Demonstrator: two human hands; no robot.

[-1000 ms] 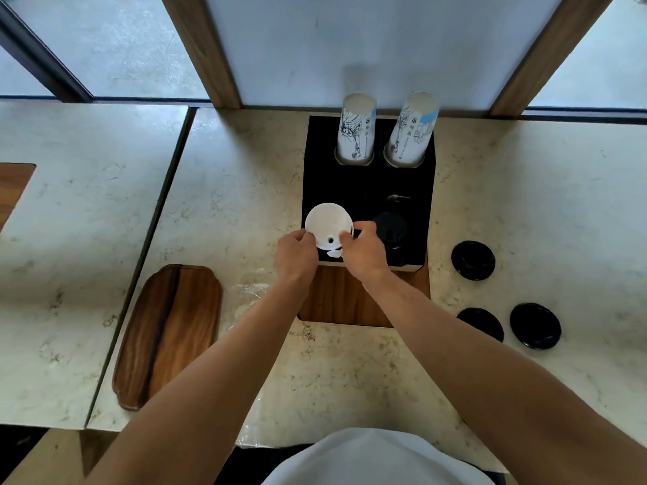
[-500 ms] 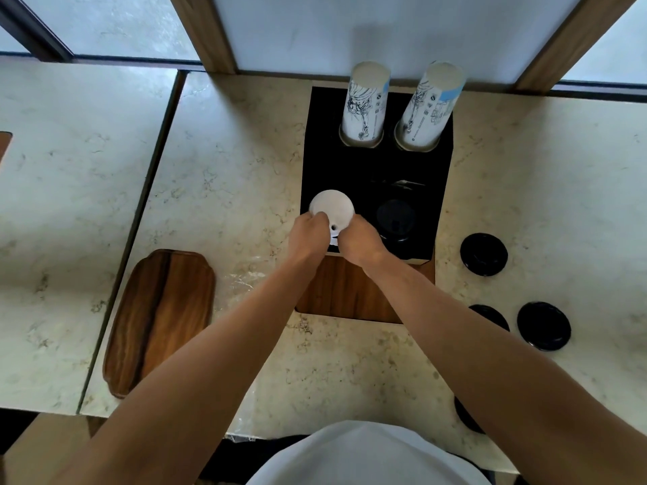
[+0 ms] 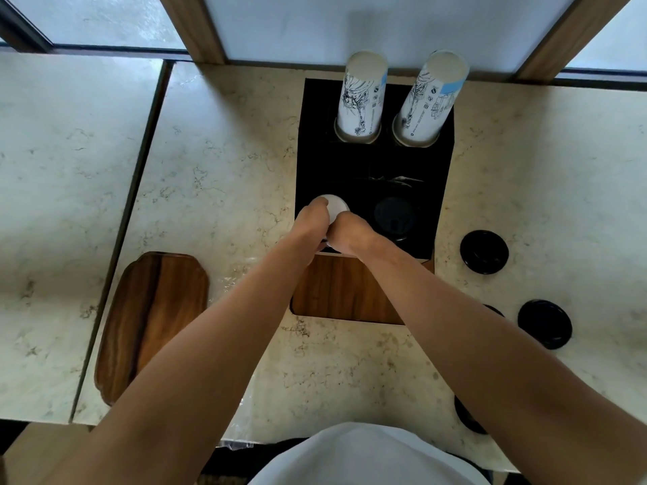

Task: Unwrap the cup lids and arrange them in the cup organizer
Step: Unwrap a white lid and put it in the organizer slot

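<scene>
A black-topped wooden cup organizer (image 3: 371, 169) stands at the back of the marble counter. Its front-left slot holds white lids (image 3: 336, 205), mostly covered by my hands. My left hand (image 3: 315, 220) and my right hand (image 3: 350, 234) both grip the white lids from either side and press them into that slot. The front-right slot holds black lids (image 3: 394, 216). Two stacks of printed paper cups (image 3: 360, 96) (image 3: 430, 99) stand in the back slots.
Loose black lids lie on the counter at the right (image 3: 484, 252) (image 3: 544, 324), another is partly hidden by my right forearm (image 3: 467, 416). A wooden tray (image 3: 150, 320) lies at the left. Clear plastic wrap (image 3: 227, 285) sits beside the organizer.
Both hands have closed further over the white lids and pushed them lower into the front-left slot; less of the white top shows now. The camera has tilted down.
</scene>
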